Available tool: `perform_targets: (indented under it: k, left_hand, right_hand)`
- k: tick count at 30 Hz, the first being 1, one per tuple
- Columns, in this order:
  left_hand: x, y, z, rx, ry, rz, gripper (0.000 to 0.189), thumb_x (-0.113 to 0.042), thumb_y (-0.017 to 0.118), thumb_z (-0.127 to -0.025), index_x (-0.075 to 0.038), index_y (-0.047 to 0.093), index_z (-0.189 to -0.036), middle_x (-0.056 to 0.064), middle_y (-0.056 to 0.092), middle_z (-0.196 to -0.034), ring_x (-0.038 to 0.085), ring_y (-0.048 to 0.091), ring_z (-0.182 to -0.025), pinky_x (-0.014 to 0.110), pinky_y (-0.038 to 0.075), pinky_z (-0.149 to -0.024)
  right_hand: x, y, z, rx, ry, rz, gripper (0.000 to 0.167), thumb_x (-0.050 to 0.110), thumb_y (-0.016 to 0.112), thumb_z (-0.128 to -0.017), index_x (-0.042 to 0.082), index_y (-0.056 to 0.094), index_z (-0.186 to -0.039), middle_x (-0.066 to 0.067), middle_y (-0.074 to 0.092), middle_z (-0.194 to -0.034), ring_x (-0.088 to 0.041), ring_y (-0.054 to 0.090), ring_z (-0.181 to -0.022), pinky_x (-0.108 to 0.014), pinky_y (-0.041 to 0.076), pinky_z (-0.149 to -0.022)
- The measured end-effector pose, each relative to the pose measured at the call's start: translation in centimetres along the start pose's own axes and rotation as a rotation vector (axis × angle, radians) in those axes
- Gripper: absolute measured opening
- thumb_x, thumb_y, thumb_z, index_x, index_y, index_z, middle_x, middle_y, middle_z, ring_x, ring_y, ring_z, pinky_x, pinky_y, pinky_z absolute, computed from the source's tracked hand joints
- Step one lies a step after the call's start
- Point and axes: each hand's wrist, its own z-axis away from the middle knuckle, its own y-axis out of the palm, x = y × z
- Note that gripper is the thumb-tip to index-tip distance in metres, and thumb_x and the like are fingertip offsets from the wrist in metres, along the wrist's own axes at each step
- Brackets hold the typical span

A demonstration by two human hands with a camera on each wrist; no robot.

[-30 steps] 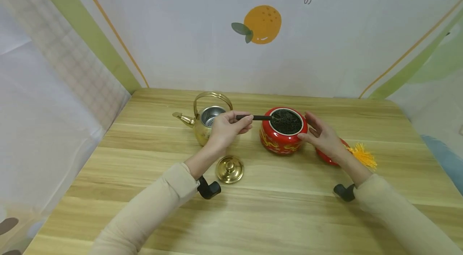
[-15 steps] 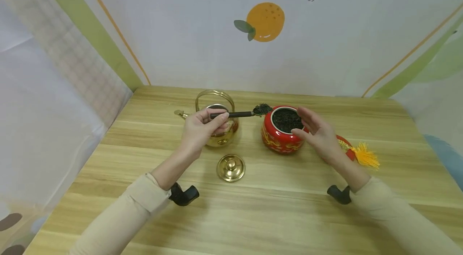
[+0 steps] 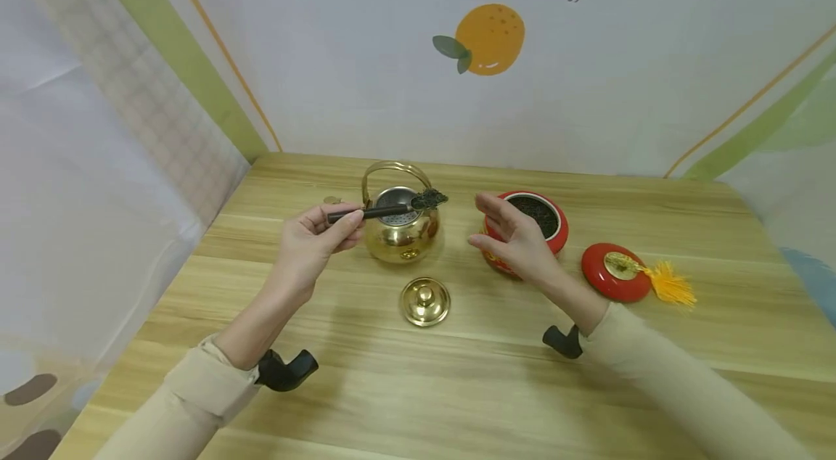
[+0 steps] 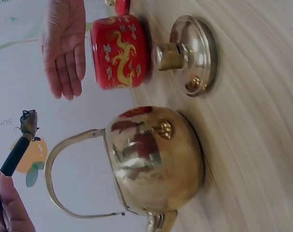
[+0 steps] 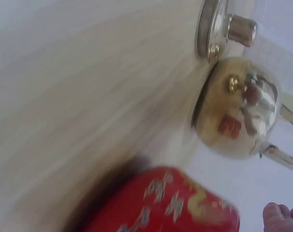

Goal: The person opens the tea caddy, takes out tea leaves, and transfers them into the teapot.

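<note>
My left hand (image 3: 313, 246) pinches the dark handle of a tea scoop (image 3: 379, 212), whose end bears a heap of dark tea leaves (image 3: 429, 199). The loaded end hangs over the open mouth of a gold teapot (image 3: 400, 246), where a perforated strainer shows inside. My right hand (image 3: 516, 239), fingers extended and thumb apart, hovers in front of the red tea jar (image 3: 558, 228) and hides part of it. That jar stands uncovered with dark tea leaves inside; a yellow dragon on its side shows in the left wrist view.
The gold teapot lid (image 3: 425, 302) lies in front of the teapot. Farther right rests the red jar lid (image 3: 614, 273) with a yellow tassel (image 3: 673, 286). A printed cloth (image 3: 353, 83) hangs along the back edge of the wooden table (image 3: 470, 387).
The scoop came up out of the jar with tea leaves and moved left to above the teapot. My right hand left the jar's rim side and shifted left, uncovering the red lid.
</note>
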Motion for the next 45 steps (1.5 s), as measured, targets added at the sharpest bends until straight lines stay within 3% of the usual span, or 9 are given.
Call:
perform_targets:
  k: [7, 15, 25, 34, 45]
  left_hand:
    - [0.2, -1.6, 0.3, -0.028, -0.024, -0.044, 0.011, -0.015, 0.066, -0.088, -0.009, 0.065, -0.097, -0.009, 0.070, -0.075, 0.004, 0.067, -0.071, 0.017, 0.057, -0.070]
    - [0.9, -2.6, -0.4, -0.073, -0.042, -0.098, 0.025, -0.019, 0.067, -0.088, 0.000, 0.062, -0.104, -0.009, 0.069, -0.075, 0.004, 0.067, -0.072, 0.017, 0.056, -0.071]
    - [1.4, -3.1, -1.5, -0.100, -0.049, -0.124, 0.034, -0.016, 0.067, -0.088, 0.007, 0.059, -0.111, -0.010, 0.069, -0.075, 0.002, 0.066, -0.069, 0.015, 0.056, -0.070]
    - [2.0, -3.3, -2.4, -0.084, -0.007, -0.209, 0.037, -0.020, 0.067, -0.088, 0.005, 0.060, -0.113, -0.007, 0.068, -0.080, 0.004, 0.067, -0.072, 0.017, 0.056, -0.072]
    - [1.9, -3.0, -3.3, -0.099, 0.090, -0.301, 0.034, -0.020, 0.068, -0.087, 0.008, 0.063, -0.107, -0.006, 0.067, -0.080, 0.002, 0.066, -0.070, 0.019, 0.056, -0.074]
  right_hand:
    - [-1.0, 2.3, -1.8, -0.015, 0.037, -0.057, 0.066, -0.001, 0.068, -0.083, -0.008, 0.036, -0.140, -0.022, 0.039, -0.144, -0.031, 0.036, -0.135, -0.033, 0.032, -0.112]
    - [-2.3, 4.4, -3.4, -0.002, 0.096, -0.052, 0.070, 0.008, 0.072, -0.083, -0.005, 0.035, -0.142, -0.020, 0.038, -0.146, -0.028, 0.036, -0.136, -0.035, 0.032, -0.113]
    - [-2.6, 5.7, -5.2, 0.053, 0.080, 0.016, 0.073, 0.012, 0.073, -0.083, -0.001, 0.033, -0.143, -0.019, 0.035, -0.148, -0.028, 0.030, -0.139, -0.042, 0.029, -0.114]
    - [-2.9, 6.0, -5.8, 0.051, 0.098, 0.103, 0.073, 0.015, 0.075, -0.081, 0.003, 0.037, -0.142, -0.017, 0.041, -0.145, -0.029, 0.035, -0.136, -0.045, 0.033, -0.111]
    - [-3.4, 6.2, -6.0, 0.056, 0.106, 0.107, 0.074, 0.014, 0.075, -0.080, -0.001, 0.037, -0.141, -0.018, 0.041, -0.144, -0.031, 0.035, -0.136, -0.044, 0.033, -0.111]
